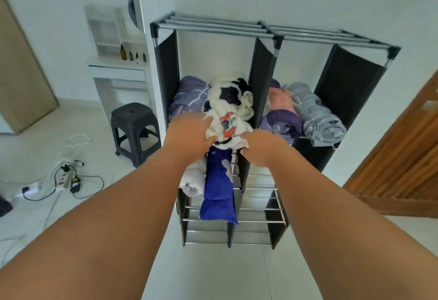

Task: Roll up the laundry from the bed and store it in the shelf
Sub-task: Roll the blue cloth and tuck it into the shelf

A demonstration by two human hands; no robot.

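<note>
A black fabric-and-metal shelf [263,67] stands against the white wall. In its upper left compartment lies a rolled white, black and orange fleece [228,110], next to a purple roll [189,96]. My left hand [189,131] grips the fleece roll's front left side. My right hand [258,143] holds its front right edge. A blue cloth [219,186] hangs down from under the roll, beside a pale pink roll [193,179]. The upper right compartment holds a pink and purple roll [282,115] and a grey roll [317,117].
A black plastic stool [135,129] stands left of the shelf, by a white vanity with small bottles [118,70]. A power strip and cables [64,181] lie on the floor at left. A wooden door [403,157] is at the right.
</note>
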